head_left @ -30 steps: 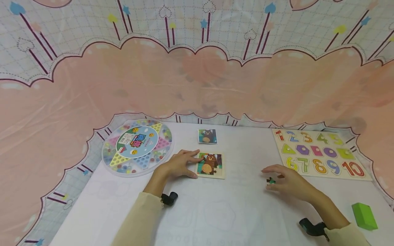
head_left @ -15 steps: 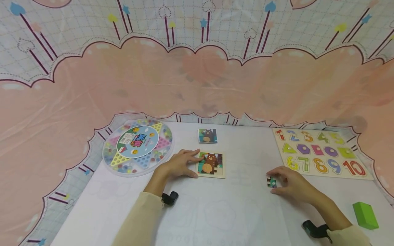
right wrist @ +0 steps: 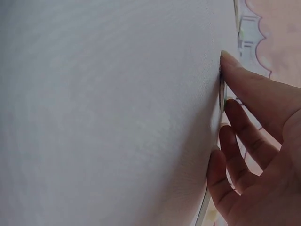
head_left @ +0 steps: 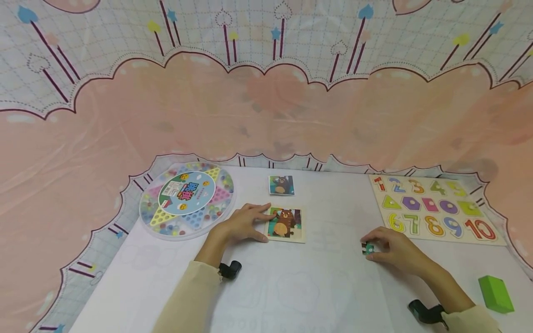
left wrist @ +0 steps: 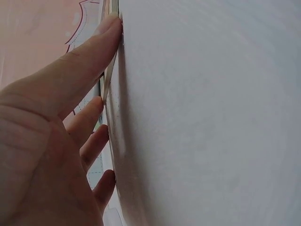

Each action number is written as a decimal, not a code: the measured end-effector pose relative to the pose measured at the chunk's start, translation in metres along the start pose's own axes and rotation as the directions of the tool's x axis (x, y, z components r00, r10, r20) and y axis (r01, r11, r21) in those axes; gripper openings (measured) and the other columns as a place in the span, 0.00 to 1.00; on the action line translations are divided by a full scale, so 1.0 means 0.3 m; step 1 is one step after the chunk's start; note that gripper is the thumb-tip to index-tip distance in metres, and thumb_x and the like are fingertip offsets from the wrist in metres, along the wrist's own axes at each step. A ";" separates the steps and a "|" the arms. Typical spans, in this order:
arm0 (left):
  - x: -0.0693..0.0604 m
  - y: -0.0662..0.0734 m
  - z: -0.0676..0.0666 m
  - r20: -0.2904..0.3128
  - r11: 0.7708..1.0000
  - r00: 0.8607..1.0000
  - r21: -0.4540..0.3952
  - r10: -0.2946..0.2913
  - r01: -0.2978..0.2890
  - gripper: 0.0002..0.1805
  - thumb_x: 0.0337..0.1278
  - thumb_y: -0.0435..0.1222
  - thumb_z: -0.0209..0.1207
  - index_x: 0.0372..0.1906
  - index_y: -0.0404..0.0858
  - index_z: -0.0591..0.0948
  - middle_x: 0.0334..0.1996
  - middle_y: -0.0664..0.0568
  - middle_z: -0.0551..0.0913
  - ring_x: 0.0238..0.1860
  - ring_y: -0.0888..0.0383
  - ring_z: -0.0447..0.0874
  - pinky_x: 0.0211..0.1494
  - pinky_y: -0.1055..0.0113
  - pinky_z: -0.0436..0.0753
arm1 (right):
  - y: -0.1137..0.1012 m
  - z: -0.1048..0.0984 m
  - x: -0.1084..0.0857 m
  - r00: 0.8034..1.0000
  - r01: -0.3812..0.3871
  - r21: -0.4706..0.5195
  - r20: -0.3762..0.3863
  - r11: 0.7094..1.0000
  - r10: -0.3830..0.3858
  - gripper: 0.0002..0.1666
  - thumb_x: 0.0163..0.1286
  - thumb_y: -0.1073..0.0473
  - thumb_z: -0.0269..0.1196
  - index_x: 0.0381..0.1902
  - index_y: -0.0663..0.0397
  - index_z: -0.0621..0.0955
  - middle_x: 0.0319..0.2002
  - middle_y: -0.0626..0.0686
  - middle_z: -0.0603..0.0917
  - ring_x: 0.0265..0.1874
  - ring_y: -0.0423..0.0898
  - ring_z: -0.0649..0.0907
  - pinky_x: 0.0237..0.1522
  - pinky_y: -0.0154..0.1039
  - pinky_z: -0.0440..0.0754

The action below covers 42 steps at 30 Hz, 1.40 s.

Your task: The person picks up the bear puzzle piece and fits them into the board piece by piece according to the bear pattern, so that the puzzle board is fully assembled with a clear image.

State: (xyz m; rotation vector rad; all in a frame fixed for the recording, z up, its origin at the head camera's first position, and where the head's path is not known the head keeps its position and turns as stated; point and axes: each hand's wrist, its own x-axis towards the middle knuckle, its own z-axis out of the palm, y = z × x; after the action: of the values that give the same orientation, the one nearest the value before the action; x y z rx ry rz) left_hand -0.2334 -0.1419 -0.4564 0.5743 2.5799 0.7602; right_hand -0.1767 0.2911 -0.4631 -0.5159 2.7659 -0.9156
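Note:
On the white table lies a square wooden jigsaw puzzle (head_left: 285, 224) with a brown bear on it; a pale gap shows at its lower right. My left hand (head_left: 243, 224) rests at its left side, index finger on the picture and thumb by the lower left corner. In the left wrist view the thumb (left wrist: 89, 59) touches the board's thin edge. Off to the right, my right hand (head_left: 391, 249) pinches a small green puzzle piece (head_left: 368, 249) between thumb and forefinger, low over the table. The right wrist view has the piece (right wrist: 222, 92) edge-on.
Behind the puzzle lies a small bear picture card (head_left: 281, 185). A round Chinese checkers set (head_left: 187, 201) with marbles stands at the left. On the right are a number-and-shape board (head_left: 435, 208) and a green block (head_left: 495, 293). A patterned cloth (head_left: 266, 111) hangs behind the table.
My right hand has drawn slightly right, and its fingers have closed in on the puzzle piece, whose face has turned more into view. The left hand has stayed on the puzzle.

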 end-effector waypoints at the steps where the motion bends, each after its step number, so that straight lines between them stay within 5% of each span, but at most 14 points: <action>1: 0.000 0.000 0.001 -0.001 1.000 1.000 -0.005 -0.002 0.002 0.39 0.51 0.46 0.75 0.70 0.54 0.76 0.82 0.61 0.56 0.81 0.50 0.54 0.80 0.40 0.60 | 0.000 0.000 0.000 1.000 0.001 0.002 0.000 1.000 -0.001 0.21 0.59 0.51 0.76 0.50 0.42 0.86 0.51 0.46 0.88 0.46 0.32 0.78 0.48 0.29 0.78; 15: 0.003 -0.003 0.003 -0.014 1.000 1.000 -0.019 -0.009 0.009 0.39 0.50 0.46 0.75 0.70 0.55 0.76 0.82 0.62 0.57 0.81 0.51 0.54 0.79 0.40 0.62 | -0.031 -0.020 0.020 0.999 0.009 0.007 0.039 1.000 -0.009 0.21 0.59 0.51 0.76 0.50 0.44 0.86 0.48 0.45 0.89 0.44 0.32 0.80 0.47 0.29 0.81; 27: 0.000 0.004 0.001 -0.002 1.000 1.000 -0.021 -0.001 0.001 0.39 0.50 0.47 0.75 0.70 0.54 0.76 0.82 0.61 0.56 0.81 0.50 0.53 0.80 0.40 0.60 | -0.122 -0.035 0.102 0.997 0.033 0.056 0.072 0.998 -0.037 0.21 0.61 0.58 0.75 0.53 0.53 0.86 0.47 0.51 0.89 0.40 0.36 0.84 0.42 0.26 0.84; 42: 0.002 -0.002 0.002 0.001 1.000 1.000 0.005 0.000 0.000 0.38 0.52 0.48 0.74 0.71 0.55 0.75 0.83 0.61 0.56 0.82 0.50 0.53 0.80 0.40 0.60 | -0.207 0.048 0.225 0.987 0.138 0.121 0.069 0.983 -0.147 0.16 0.62 0.61 0.74 0.48 0.56 0.89 0.55 0.58 0.87 0.52 0.53 0.85 0.47 0.29 0.87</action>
State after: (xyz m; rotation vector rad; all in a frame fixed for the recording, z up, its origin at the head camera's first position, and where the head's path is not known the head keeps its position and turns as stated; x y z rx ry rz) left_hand -0.2338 -0.1417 -0.4575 0.5761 2.5816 0.7539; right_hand -0.2184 0.2110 -0.4411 -0.7209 2.6151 -1.0565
